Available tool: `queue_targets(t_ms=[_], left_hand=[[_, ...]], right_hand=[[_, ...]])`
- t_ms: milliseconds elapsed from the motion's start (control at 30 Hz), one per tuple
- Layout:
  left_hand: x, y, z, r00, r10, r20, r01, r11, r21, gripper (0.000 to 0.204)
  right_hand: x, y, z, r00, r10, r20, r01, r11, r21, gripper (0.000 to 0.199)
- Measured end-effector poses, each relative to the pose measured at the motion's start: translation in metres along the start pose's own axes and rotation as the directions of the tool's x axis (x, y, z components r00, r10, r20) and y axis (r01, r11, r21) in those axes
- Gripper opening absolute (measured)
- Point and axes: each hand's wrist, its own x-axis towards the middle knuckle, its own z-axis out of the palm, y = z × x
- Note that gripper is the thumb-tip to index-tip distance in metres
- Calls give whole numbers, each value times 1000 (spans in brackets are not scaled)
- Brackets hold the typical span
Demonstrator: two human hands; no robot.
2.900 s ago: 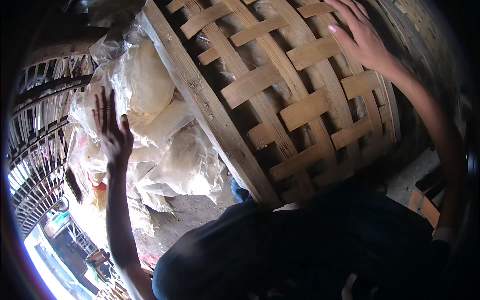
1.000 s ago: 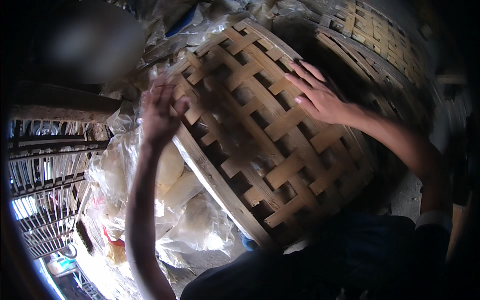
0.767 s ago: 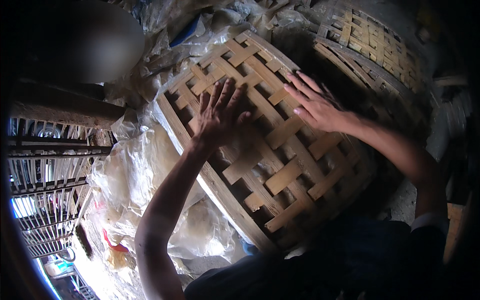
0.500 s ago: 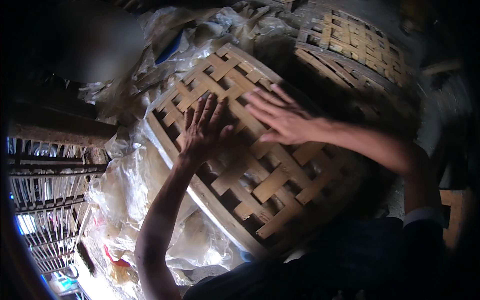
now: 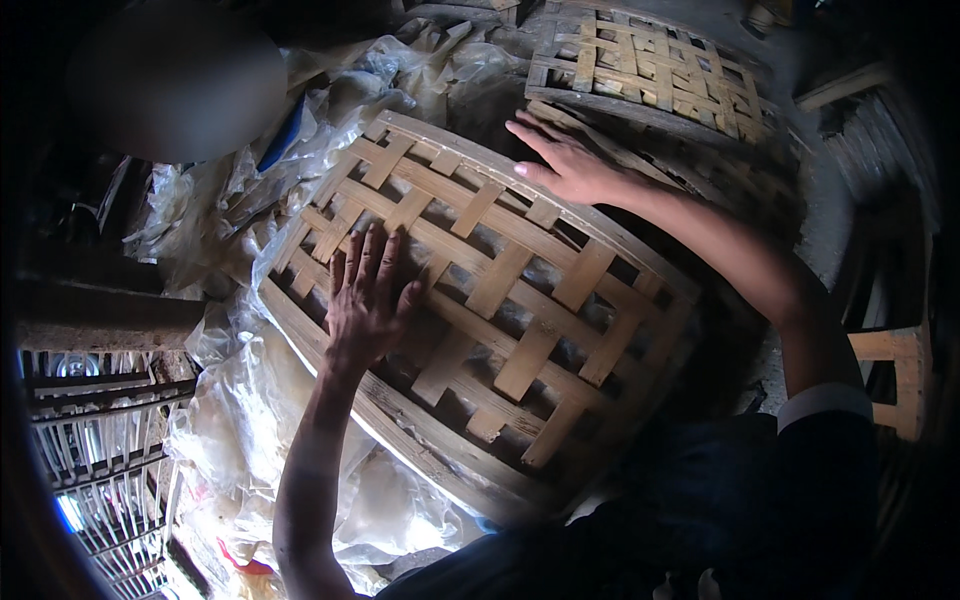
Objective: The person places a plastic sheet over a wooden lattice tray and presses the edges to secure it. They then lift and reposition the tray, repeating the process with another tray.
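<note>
A large round tray of woven bamboo strips point(image 5: 520, 300) lies tilted in front of me, its slatted face up. My left hand point(image 5: 367, 300) lies flat on its left part, fingers spread over the strips. My right hand point(image 5: 565, 160) rests palm down at the tray's far upper rim, fingers stretched out to the left. Neither hand grips anything.
A second woven bamboo tray point(image 5: 650, 75) lies behind the first at the top right. Crumpled clear plastic bags point(image 5: 250, 420) pile up on the left and under the tray. A wire rack point(image 5: 90, 440) stands at the lower left, a wooden stool point(image 5: 895, 370) at the right.
The tray has dropped lower and flatter in front of me. My left hand came from the air onto its face; my right hand slid from the middle up to the far rim.
</note>
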Motion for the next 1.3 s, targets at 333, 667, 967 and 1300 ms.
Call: queue_targets(t_ms=[333, 667, 967, 1300], left_hand=[[-3, -8, 0, 999, -29, 44, 30, 999, -18, 72], [17, -9, 5, 959, -253, 129, 275, 941, -198, 96], [32, -27, 25, 973, -230, -36, 220, 958, -185, 69], [44, -61, 0, 949, -313, 31, 314, 944, -101, 67]], right_hand=[[-40, -9, 13, 970, 205, 133, -220, 969, 110, 77], [-39, -7, 30, 991, 54, -124, -59, 998, -34, 41], [-42, -15, 28, 981, 10, -193, -32, 993, -112, 44], [-48, -56, 15, 979, 140, -149, -156, 982, -105, 50]])
